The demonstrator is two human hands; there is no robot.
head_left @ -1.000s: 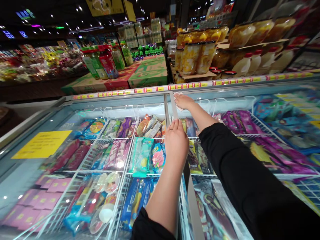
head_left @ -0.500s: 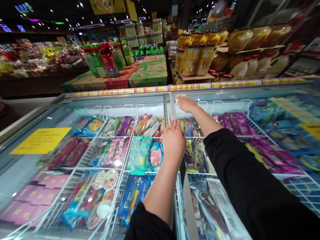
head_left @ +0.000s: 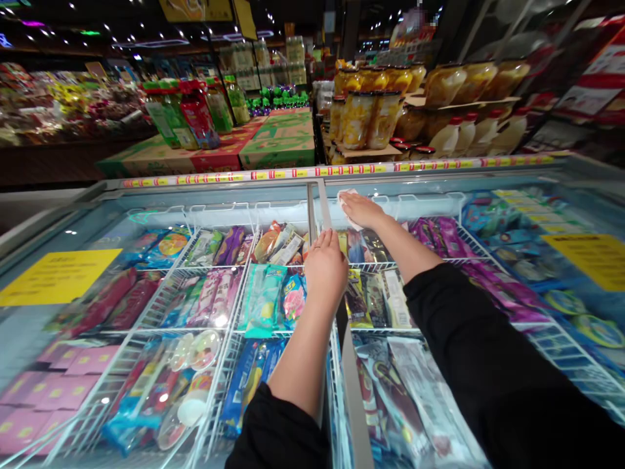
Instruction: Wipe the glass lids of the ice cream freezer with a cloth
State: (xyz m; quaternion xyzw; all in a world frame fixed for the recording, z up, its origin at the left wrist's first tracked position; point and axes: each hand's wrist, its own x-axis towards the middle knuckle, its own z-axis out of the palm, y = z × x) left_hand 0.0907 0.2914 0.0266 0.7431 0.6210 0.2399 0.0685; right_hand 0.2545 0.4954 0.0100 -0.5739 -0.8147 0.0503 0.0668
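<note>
Supermarket: price-tag strip (head_left: 336,171), glass-topped freezer (head_left: 353,404), stacked jars (head_left: 359,120).

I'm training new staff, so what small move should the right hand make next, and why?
Probably draw the white cloth toward the body: it lies under the right hand near the far edge of the glass lid, and most of that lid stretches nearer the body.

Price labels (head_left: 294,173) and yellow signs (head_left: 58,277) are illegible.
</note>
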